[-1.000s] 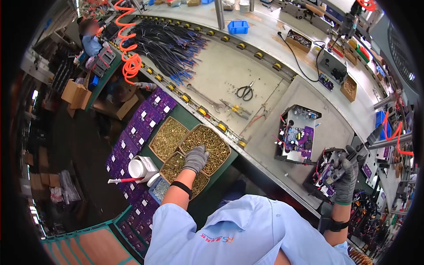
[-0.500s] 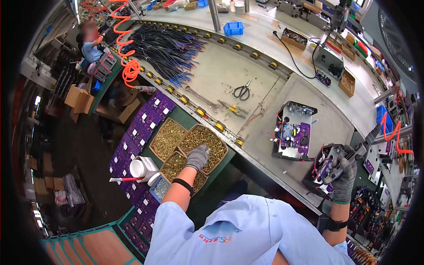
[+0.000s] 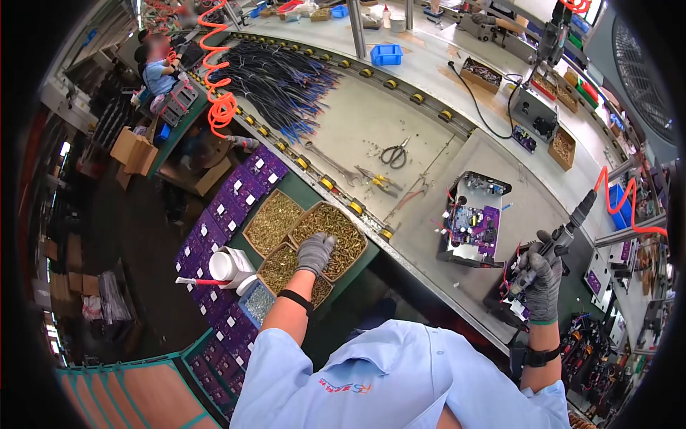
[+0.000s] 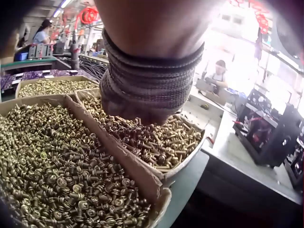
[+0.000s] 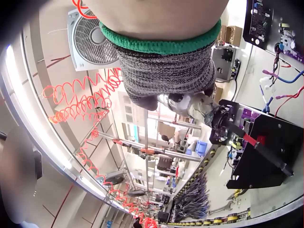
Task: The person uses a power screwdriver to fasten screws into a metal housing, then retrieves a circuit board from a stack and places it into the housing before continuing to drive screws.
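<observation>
Take 12 o'clock as the top of the head view, with your body at 6. I judge that the step in hand is the picking of screws [image 4: 156,148], while the driver [image 3: 561,243] waits ready on your other side. Your left hand [image 3: 316,255] reaches down into one box [image 4: 183,166] of brass screws, a little to 7 o'clock from the middle. Its fingertips are hidden, so I cannot tell if they pinch a screw or not. Your right hand [image 3: 544,289], toward 4 o'clock, grips the driver above a dark case [image 3: 500,304].

The next move, I think, calls for a clean pinch with the left fingers, then a lift over the wall of the box, without dropping pieces. The driver should be held steady meanwhile.

About directions: the long axis of the driver runs from about 1 to 7 o'clock. The orange hose [image 3: 632,193] meets its upper end, and the lower end points to the case; the tip itself I cannot see clearly. The screws lie mixed, with no common direction. Near 3 o'clock, the unit [image 3: 477,218] on the counter [image 3: 418,247] has its long axis almost from 12 to 6, leaning slightly toward 1.
</observation>
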Available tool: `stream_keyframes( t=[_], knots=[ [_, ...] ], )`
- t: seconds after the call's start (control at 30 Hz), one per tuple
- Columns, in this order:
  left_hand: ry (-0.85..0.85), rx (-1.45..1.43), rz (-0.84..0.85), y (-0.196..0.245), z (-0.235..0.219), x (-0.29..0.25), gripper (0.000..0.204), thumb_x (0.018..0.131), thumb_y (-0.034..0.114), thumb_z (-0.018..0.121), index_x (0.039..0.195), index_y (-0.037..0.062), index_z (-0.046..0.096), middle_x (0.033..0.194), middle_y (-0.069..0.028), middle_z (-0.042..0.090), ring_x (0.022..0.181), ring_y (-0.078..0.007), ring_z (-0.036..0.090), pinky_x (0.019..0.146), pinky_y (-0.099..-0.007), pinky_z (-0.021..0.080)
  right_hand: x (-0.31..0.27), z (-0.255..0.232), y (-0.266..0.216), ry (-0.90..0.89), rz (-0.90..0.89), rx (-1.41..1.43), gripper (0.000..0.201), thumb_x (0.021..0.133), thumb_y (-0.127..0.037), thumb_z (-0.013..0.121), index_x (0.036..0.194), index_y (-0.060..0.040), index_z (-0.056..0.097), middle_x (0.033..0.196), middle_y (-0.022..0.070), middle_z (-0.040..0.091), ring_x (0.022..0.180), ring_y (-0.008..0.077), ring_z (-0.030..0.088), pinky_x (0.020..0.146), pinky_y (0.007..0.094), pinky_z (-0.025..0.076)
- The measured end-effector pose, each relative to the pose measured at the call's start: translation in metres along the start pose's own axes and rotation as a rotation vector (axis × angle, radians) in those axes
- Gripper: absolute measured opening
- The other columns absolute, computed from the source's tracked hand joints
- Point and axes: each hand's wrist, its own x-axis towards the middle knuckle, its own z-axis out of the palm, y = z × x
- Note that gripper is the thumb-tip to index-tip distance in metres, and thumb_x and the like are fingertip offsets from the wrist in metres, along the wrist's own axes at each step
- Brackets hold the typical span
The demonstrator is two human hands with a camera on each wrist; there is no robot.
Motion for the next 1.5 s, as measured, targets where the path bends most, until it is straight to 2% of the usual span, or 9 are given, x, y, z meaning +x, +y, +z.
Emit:
stream_keyframes(
  t=[0.33, 0.4, 0.5, 0.57, 0.8, 1.07, 1.13, 1.37, 1.5],
  knots=[
    [-0.002, -1.971, -0.316, -0.059, -0.058, -0.067, 0.029, 0.098, 0.041, 0.064, 0.085, 0.0147, 0.064, 0.075, -0.0007, 0.058, 0.068, -0.0183, 0.059, 0.053, -0.0313, 0.043, 0.002, 0.017, 0.000, -0.035, 0.003, 0.049, 0.060, 0.084, -0.016, 0.078, 0.134, -0.0019, 0.048, 0.094, 0.0056, 0.056, 0.073, 0.0178, 0.063, 0.063, 0.0375, 0.058],
    [-0.139, -2.246, 0.062, -0.116, -0.041, -0.053, 0.028, 0.095, 0.043, 0.067, 0.089, 0.0161, 0.066, 0.079, 0.0000, 0.059, 0.069, -0.0174, 0.056, 0.057, -0.0309, 0.044, 0.002, 0.020, -0.002, -0.067, 0.020, 0.040, 0.060, 0.084, -0.018, 0.079, 0.134, -0.0033, 0.048, 0.095, 0.0049, 0.055, 0.074, 0.0171, 0.063, 0.062, 0.0358, 0.058],
    [-0.156, -2.199, 0.217, -0.144, -0.041, -0.051, 0.029, 0.101, 0.040, 0.060, 0.094, 0.0123, 0.067, 0.084, -0.0027, 0.066, 0.073, -0.0197, 0.062, 0.061, -0.0357, 0.050, 0.004, 0.029, -0.003, -0.010, 0.058, 0.019, 0.060, 0.084, -0.020, 0.079, 0.133, -0.0033, 0.048, 0.095, 0.0038, 0.055, 0.076, 0.0155, 0.062, 0.062, 0.0329, 0.057],
    [0.448, -0.809, 0.076, -0.103, -0.041, -0.071, 0.030, 0.101, 0.037, 0.059, 0.105, 0.0084, 0.067, 0.090, -0.0084, 0.069, 0.081, -0.0258, 0.067, 0.073, -0.0401, 0.054, 0.005, 0.033, -0.001, -0.014, 0.071, 0.022, 0.059, 0.085, -0.019, 0.078, 0.133, -0.0029, 0.049, 0.094, 0.0037, 0.055, 0.077, 0.0160, 0.062, 0.063, 0.0330, 0.057],
    [0.009, 0.191, -0.216, -0.045, 0.031, -0.116, 0.036, 0.100, 0.036, 0.053, 0.122, 0.0084, 0.057, 0.106, -0.0204, 0.069, 0.099, -0.0378, 0.070, 0.086, -0.0522, 0.053, 0.008, 0.036, 0.014, -0.057, 0.078, 0.035, 0.059, 0.085, -0.020, 0.078, 0.132, -0.0012, 0.049, 0.092, 0.0060, 0.057, 0.074, 0.0169, 0.065, 0.058, 0.0311, 0.060],
    [0.097, -0.019, -0.272, -0.095, 0.052, -0.094, 0.028, 0.101, 0.026, 0.048, 0.115, 0.0065, 0.062, 0.100, -0.0225, 0.072, 0.098, -0.0401, 0.070, 0.084, -0.0513, 0.054, -0.003, 0.037, -0.008, -0.038, 0.096, 0.118, 0.061, 0.089, -0.023, 0.077, 0.138, -0.0024, 0.047, 0.097, 0.0031, 0.060, 0.081, 0.0157, 0.064, 0.071, 0.0351, 0.060],
    [0.192, 0.228, 0.061, -0.123, 0.063, -0.097, 0.030, 0.101, 0.029, 0.048, 0.109, 0.0045, 0.064, 0.099, -0.0219, 0.071, 0.094, -0.0423, 0.068, 0.082, -0.0492, 0.053, -0.004, 0.030, -0.010, -0.009, 0.093, 0.116, 0.061, 0.090, -0.024, 0.076, 0.140, -0.0027, 0.047, 0.099, 0.0029, 0.061, 0.083, 0.0155, 0.064, 0.073, 0.0357, 0.059],
    [0.145, -0.982, -0.238, -0.160, 0.069, -0.106, 0.034, 0.101, 0.034, 0.050, 0.096, 0.0041, 0.066, 0.079, -0.0111, 0.064, 0.072, -0.0253, 0.061, 0.069, -0.0412, 0.048, -0.011, 0.005, -0.015, -0.021, 0.118, 0.176, 0.059, 0.092, -0.024, 0.074, 0.140, -0.0016, 0.048, 0.101, 0.0057, 0.064, 0.082, 0.0153, 0.062, 0.071, 0.0356, 0.057],
    [0.257, -0.676, -0.124, -0.168, 0.061, -0.110, 0.024, 0.100, 0.030, 0.055, 0.098, 0.0082, 0.065, 0.065, -0.0015, 0.052, 0.058, -0.0148, 0.053, 0.051, -0.0331, 0.040, -0.018, 0.007, -0.015, 0.051, 0.095, 0.162, 0.049, 0.092, -0.023, 0.074, 0.133, -0.0043, 0.053, 0.098, 0.0060, 0.065, 0.079, 0.0145, 0.063, 0.069, 0.0341, 0.057]
  ],
)
